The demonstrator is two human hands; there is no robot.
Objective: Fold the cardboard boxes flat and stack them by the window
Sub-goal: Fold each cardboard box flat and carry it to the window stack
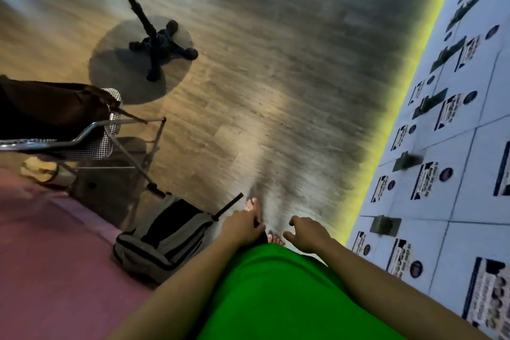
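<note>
No cardboard box shows in the head view, and no window either. My left hand (242,225) hangs low in front of my green shirt (265,292), fingers loosely curled, holding nothing. My right hand (307,232) hangs beside it, fingers spread a little and empty. My bare feet (255,208) stand on the wooden floor just beyond both hands. The picture is blurred by motion.
A grey and black backpack (165,234) lies on the floor at my left. A metal folding chair (91,135) with a dark bag stands further left, a round table on a black pedestal (154,41) beyond. A wall of white lockers (441,146) with labels runs along my right. A pink mat (55,257) covers the lower left.
</note>
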